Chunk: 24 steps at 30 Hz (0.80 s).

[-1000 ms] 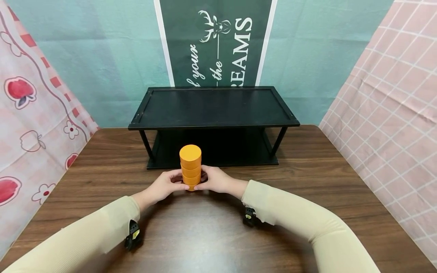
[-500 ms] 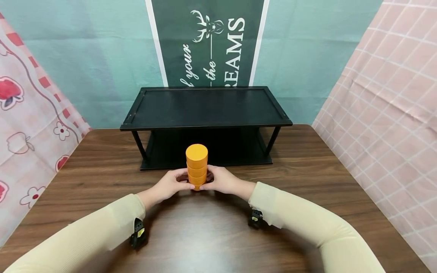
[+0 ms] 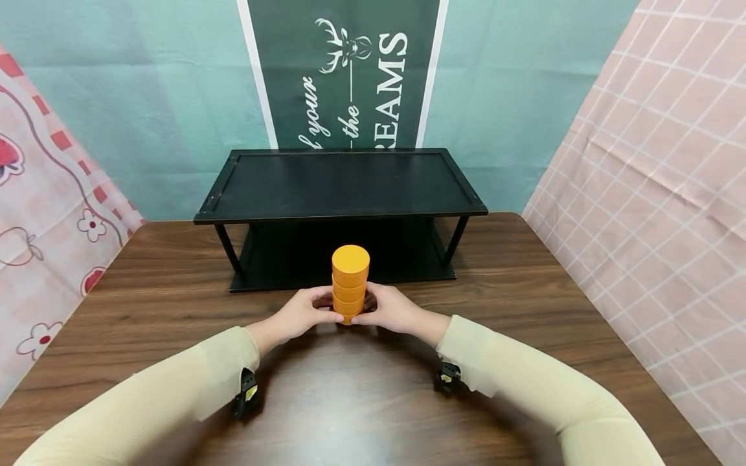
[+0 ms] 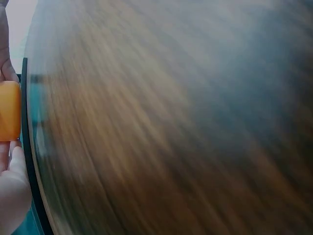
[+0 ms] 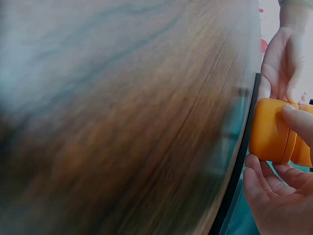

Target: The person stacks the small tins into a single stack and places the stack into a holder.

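Observation:
A stack of several orange round blocks (image 3: 350, 279) stands upright between my hands, in front of a black two-tier shelf (image 3: 344, 188). My left hand (image 3: 298, 314) grips the lower part of the stack from the left, and my right hand (image 3: 399, 310) grips it from the right. Both thumbs lie across the front; the other fingers reach behind and are partly hidden. In the right wrist view, the orange blocks (image 5: 270, 129) show between both hands. Only part of an orange block (image 4: 10, 111) appears in the left wrist view. Whether the stack touches the table I cannot tell.
Brown wooden table (image 3: 344, 401) under the hands. The shelf's lower board (image 3: 291, 259) lies just behind the stack. Teal cloth (image 3: 513, 116) hangs at the back, with patterned pink cloths (image 3: 658, 194) at the sides.
Both hands and the stack have moved right together relative to the shelf, with their grip unchanged. The head view has turned a little to the right.

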Motion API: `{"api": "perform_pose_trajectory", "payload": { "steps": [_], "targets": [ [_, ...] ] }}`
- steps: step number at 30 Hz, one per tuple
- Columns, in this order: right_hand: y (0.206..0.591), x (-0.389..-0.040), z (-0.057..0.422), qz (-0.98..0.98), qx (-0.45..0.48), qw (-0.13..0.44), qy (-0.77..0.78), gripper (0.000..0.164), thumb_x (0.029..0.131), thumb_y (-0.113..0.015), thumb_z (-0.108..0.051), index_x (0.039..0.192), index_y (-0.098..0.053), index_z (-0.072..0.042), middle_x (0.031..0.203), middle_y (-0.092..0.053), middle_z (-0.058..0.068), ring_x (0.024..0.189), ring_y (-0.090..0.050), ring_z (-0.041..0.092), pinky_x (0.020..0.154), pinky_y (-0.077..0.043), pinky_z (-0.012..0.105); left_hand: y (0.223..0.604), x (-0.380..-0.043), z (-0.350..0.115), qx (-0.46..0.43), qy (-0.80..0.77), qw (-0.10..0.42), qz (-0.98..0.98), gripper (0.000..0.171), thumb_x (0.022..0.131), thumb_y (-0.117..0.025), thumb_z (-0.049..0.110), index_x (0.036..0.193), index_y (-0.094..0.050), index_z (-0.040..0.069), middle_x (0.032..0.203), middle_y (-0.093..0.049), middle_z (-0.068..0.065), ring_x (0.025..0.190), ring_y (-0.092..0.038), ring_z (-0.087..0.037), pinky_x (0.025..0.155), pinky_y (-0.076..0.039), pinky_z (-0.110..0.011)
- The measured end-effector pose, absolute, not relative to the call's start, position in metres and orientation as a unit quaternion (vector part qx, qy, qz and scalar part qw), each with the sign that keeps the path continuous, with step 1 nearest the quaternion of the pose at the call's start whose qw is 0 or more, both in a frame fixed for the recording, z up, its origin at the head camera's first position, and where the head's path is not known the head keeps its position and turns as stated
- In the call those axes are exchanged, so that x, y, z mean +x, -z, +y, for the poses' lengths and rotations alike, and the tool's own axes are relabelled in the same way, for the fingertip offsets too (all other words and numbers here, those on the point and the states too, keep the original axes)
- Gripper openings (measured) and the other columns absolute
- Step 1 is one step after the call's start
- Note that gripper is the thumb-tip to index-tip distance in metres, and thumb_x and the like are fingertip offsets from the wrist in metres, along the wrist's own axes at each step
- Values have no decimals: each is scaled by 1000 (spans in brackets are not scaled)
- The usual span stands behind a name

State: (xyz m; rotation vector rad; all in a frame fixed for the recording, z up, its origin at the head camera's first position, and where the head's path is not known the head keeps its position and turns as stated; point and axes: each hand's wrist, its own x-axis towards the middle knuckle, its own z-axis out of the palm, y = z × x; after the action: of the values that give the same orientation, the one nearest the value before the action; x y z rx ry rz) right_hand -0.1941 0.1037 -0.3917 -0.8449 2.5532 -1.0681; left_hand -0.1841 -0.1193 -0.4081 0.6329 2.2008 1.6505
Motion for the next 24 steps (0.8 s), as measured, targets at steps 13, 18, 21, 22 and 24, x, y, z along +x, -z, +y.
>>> {"api": "perform_pose_trajectory", "payload": {
  "steps": [13, 18, 21, 22, 24],
  "targets": [
    [391, -187, 127, 875, -285, 110, 375, 50, 81, -74, -21, 124, -52, -7, 112, -62, 6, 94, -61, 16, 82, -51, 31, 410, -186, -99, 239, -582, 162, 760, 54, 83, -72, 14, 131, -51, 3, 126, -56, -13, 112, -54, -25, 95, -44, -38],
    [390, -186, 131, 877, -283, 107, 373, 51, 81, -74, -22, 125, -52, -8, 113, -61, 4, 95, -61, 15, 83, -50, 30, 407, -185, -94, 240, -581, 156, 762, 54, 83, -72, 15, 131, -51, 2, 125, -56, -13, 111, -55, -26, 94, -45, -38],
    [388, -185, 133, 877, -285, 104, 373, 52, 81, -74, -22, 126, -51, -9, 114, -61, 3, 97, -60, 14, 85, -50, 31, 404, -185, -92, 235, -578, 157, 765, 55, 82, -73, 16, 131, -52, 4, 124, -57, -11, 110, -56, -24, 94, -44, -39],
    [387, -185, 134, 877, -285, 102, 374, 52, 81, -74, -22, 126, -51, -9, 115, -61, 3, 97, -60, 14, 85, -50, 31, 403, -185, -91, 235, -577, 158, 766, 55, 82, -73, 17, 131, -52, 4, 124, -57, -11, 110, -56, -24, 94, -44, -39],
    [384, -184, 136, 874, -285, 100, 381, 52, 81, -74, -22, 126, -51, -9, 115, -61, 3, 97, -60, 15, 86, -49, 31, 400, -186, -90, 234, -577, 163, 766, 55, 82, -73, 17, 131, -52, 5, 125, -57, -11, 110, -56, -24, 94, -45, -39]
  ]
}}
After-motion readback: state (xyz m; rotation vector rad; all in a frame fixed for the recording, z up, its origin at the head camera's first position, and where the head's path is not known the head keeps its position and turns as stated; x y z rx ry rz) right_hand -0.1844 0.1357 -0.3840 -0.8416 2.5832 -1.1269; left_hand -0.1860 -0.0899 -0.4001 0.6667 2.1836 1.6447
